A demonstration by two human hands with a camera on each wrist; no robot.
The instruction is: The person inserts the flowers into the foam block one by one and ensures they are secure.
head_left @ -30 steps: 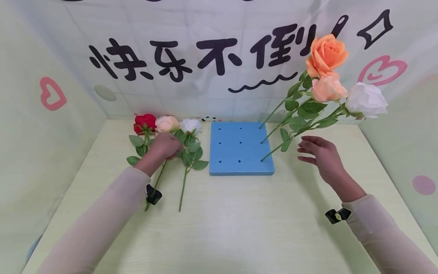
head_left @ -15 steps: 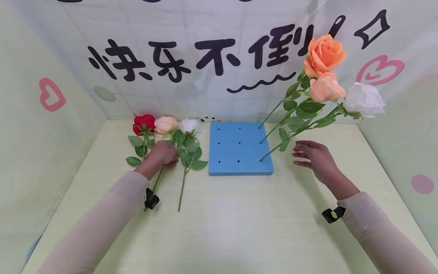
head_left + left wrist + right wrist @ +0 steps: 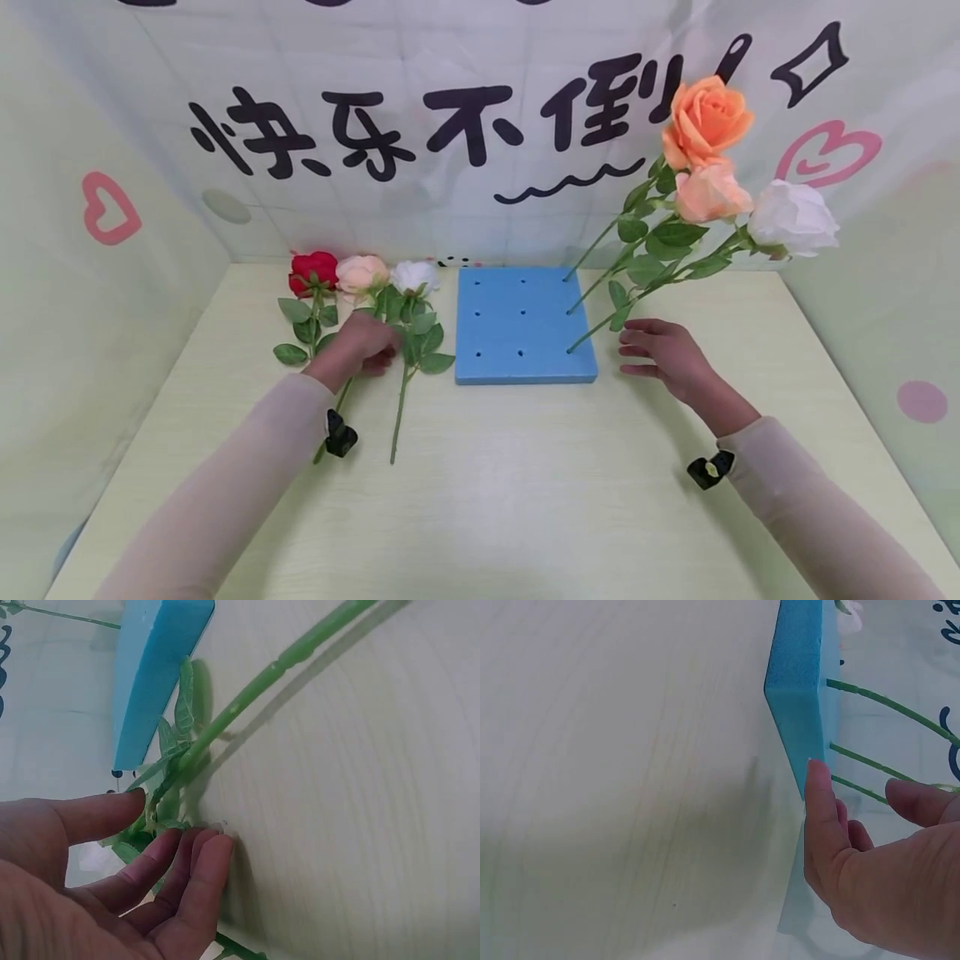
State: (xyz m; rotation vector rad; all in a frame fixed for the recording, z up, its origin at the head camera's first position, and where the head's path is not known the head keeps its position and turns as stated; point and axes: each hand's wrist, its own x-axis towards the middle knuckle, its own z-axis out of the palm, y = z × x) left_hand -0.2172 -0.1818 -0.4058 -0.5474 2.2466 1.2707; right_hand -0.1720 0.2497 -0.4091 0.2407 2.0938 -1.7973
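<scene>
My left hand (image 3: 362,343) hovers over the stem of the pale pink rose (image 3: 363,275), just left of the white rose (image 3: 414,278) lying on the table. In the left wrist view, its thumb and fingers (image 3: 199,889) are apart with green leaves (image 3: 184,705) beyond them, and I see no stem pinched. A red rose (image 3: 313,273) lies farthest left. My right hand (image 3: 663,357) is beside the right edge of the blue foam block (image 3: 498,333), fingers loosely extended and holding nothing. An orange rose (image 3: 707,122), a peach rose (image 3: 712,193) and another white rose (image 3: 793,218) lean rightward from its right-hand holes.
The pale wooden table (image 3: 480,500) is enclosed by a printed cloth backdrop (image 3: 420,208) behind and at the sides. Several holes in the block's left and middle columns hold no stems. The standing roses overhang the table's right side.
My left hand first drew slightly toward me, then shifted right toward the lying white rose. My right hand moved left and a little nearer me, closer to the block. The roses stayed put.
</scene>
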